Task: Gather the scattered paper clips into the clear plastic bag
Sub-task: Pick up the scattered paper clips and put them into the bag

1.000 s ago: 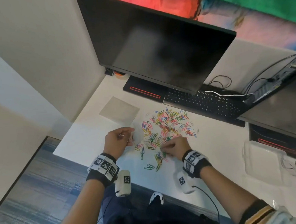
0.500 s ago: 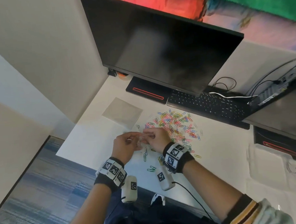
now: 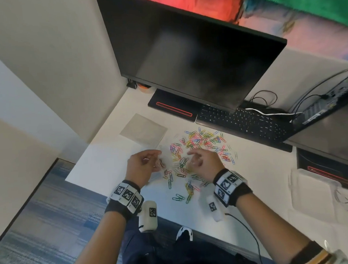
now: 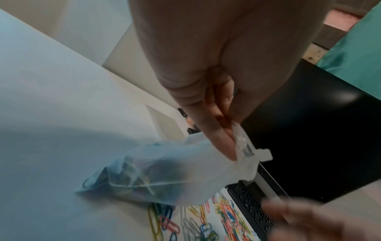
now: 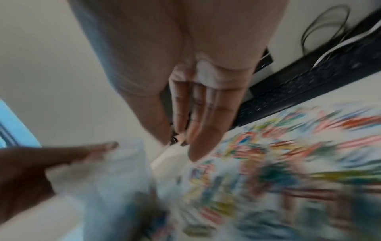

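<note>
The left hand (image 4: 206, 91) pinches the mouth of the clear plastic bag (image 4: 164, 172) (some clips already show inside), holding it at about nine o'clock of the paper clips (image 3: 200, 148) scattered on the white desk (image 3: 263, 177). The right hand (image 3: 203, 160) hovers over the pile, fingers (image 5: 198, 117) loosely extended, holding nothing.

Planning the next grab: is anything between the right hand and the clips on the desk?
Nothing visible. The right hand hovers open right over the clips, with no object between. The left hand pinches the bag off to the side.
</note>
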Demonstrator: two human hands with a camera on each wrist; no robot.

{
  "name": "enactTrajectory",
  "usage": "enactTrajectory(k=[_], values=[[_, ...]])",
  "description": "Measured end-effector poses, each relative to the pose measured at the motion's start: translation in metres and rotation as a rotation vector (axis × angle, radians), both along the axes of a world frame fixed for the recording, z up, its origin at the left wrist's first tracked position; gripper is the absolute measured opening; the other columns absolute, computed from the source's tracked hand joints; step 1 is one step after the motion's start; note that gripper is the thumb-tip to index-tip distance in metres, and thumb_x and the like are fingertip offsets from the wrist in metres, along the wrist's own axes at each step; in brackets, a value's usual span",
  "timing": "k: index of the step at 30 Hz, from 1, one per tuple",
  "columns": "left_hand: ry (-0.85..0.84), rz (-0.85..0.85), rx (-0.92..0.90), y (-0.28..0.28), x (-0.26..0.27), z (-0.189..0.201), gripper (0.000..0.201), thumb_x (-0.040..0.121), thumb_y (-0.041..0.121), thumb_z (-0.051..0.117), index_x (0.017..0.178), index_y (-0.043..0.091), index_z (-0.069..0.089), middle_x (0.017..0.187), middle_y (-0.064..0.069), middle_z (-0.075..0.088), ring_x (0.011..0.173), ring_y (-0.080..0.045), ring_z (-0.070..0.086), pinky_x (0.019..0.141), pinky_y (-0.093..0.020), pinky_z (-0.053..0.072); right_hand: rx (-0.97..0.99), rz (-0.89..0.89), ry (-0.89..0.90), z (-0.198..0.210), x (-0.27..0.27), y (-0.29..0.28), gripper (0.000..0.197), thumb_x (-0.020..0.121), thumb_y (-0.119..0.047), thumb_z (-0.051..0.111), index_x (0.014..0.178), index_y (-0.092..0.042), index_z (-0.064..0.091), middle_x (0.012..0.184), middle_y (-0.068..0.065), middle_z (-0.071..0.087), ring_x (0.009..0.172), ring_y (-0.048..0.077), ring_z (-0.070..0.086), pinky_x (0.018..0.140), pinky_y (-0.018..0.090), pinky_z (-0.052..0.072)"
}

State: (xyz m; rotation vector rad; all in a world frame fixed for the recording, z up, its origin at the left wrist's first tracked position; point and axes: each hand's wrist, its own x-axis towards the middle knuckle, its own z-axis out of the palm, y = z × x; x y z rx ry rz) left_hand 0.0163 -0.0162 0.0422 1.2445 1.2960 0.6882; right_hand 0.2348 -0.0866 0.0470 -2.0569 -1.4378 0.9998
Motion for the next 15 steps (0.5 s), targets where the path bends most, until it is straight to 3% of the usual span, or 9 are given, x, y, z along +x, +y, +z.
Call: enactTrajectory(k=[3, 5, 7, 11, 13, 15], values=[[0.016, 0.012, 0.009, 0.006, -0.009, -0.004, 0.019, 0.095, 0.011, 0.059, 0.099, 0.018, 0.076, 0.081, -0.003, 0.075, 0.067, -0.014, 0.073, 0.079, -0.044, 0.061, -0.352, 0.129, -0.113, -0.023, 0.014, -0.031, 0.12, 0.048, -0.061, 0.085, 0.146, -0.038, 0.019, 0.143, 0.008, 0.034, 0.123, 0.026, 0.049, 0.103, 0.046, 0.045], [0.025, 0.02, 0.024, 0.008, -0.013, -0.006, 0.02, 0.095, 0.01, 0.059, 0.098, 0.021, 0.076, 0.081, -0.003, 0.076, 0.071, -0.02, 0.074, 0.079, -0.047, 0.061, -0.397, 0.164, -0.102, -0.036, 0.008, -0.044, 0.136, 0.042, -0.062, 0.087, 0.148, -0.041, 0.005, 0.153, 0.009, 0.016, 0.137, 0.032, 0.033, 0.11, 0.047, 0.036], [0.026, 0.04, 0.032, 0.009, -0.016, -0.007, 0.023, 0.095, 0.006, 0.058, 0.096, 0.021, 0.076, 0.086, -0.005, 0.075, 0.073, -0.021, 0.073, 0.08, -0.045, 0.062, -0.352, 0.2, -0.108, -0.046, -0.005, -0.05, 0.136, 0.047, -0.052, 0.09, 0.149, -0.04, 0.001, 0.154, 0.009, 0.008, 0.14, 0.032, 0.027, 0.111, 0.043, 0.033], [0.015, 0.068, 0.031, 0.009, -0.022, -0.007, 0.023, 0.095, 0.005, 0.057, 0.097, 0.019, 0.076, 0.093, -0.01, 0.074, 0.077, -0.02, 0.072, 0.077, -0.042, 0.062, -0.185, 0.165, -0.091, -0.064, -0.019, -0.044, 0.111, 0.065, -0.029, 0.085, 0.15, -0.032, 0.014, 0.14, 0.006, 0.022, 0.126, 0.026, 0.042, 0.103, 0.031, 0.046], [0.009, 0.066, 0.034, 0.01, -0.024, -0.007, 0.021, 0.095, 0.004, 0.058, 0.099, 0.016, 0.076, 0.097, -0.014, 0.074, 0.077, -0.018, 0.072, 0.075, -0.038, 0.063, -0.1, 0.112, -0.072, -0.069, -0.016, -0.038, 0.096, 0.071, -0.026, 0.081, 0.149, -0.029, 0.024, 0.135, 0.003, 0.026, 0.124, 0.023, 0.044, 0.103, 0.028, 0.044], [0.009, 0.062, 0.029, 0.01, -0.026, -0.008, 0.02, 0.095, 0.004, 0.058, 0.101, 0.013, 0.075, 0.098, -0.016, 0.074, 0.077, -0.019, 0.072, 0.073, -0.034, 0.063, -0.039, 0.135, -0.184, -0.07, -0.013, -0.034, 0.087, 0.073, -0.031, 0.079, 0.146, -0.029, 0.031, 0.127, 0.001, 0.03, 0.115, 0.019, 0.047, 0.099, 0.029, 0.048]])
